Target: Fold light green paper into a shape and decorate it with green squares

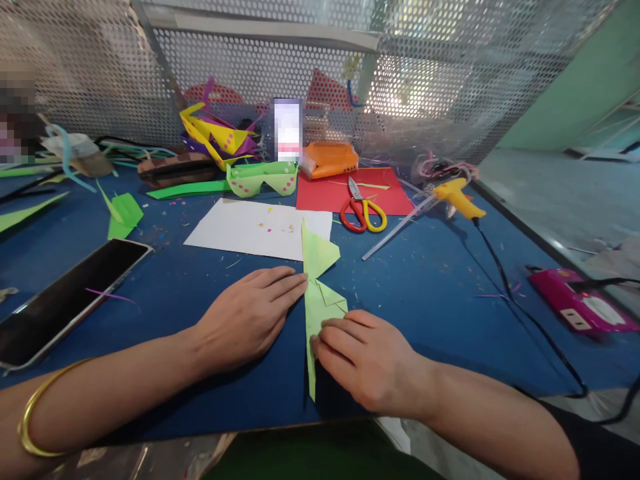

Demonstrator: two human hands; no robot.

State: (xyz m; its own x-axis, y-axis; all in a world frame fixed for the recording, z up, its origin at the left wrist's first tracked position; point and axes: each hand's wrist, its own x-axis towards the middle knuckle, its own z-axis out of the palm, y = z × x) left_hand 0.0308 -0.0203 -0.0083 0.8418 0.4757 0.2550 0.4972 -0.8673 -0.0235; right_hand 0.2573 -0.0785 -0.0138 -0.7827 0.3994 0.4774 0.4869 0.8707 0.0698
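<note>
A light green folded paper piece [320, 280] lies on the blue table [430, 287], long and narrow, pointing toward me. My left hand [250, 317] rests flat on the table with its fingertips touching the paper's left edge. My right hand [367, 357] presses down on the lower part of the green paper, fingers curled over a fold. Neither hand lifts anything. A gold bangle [37, 417] sits on my left forearm.
A white sheet [250, 230], red paper [345, 193] with red-and-yellow scissors [363, 213], a yellow glue gun [457, 199] with black cord, a phone [65, 300] at left, a pink device [580, 307] at right, paper glasses [263, 179], scraps, and a perforated metal screen [300, 67] behind.
</note>
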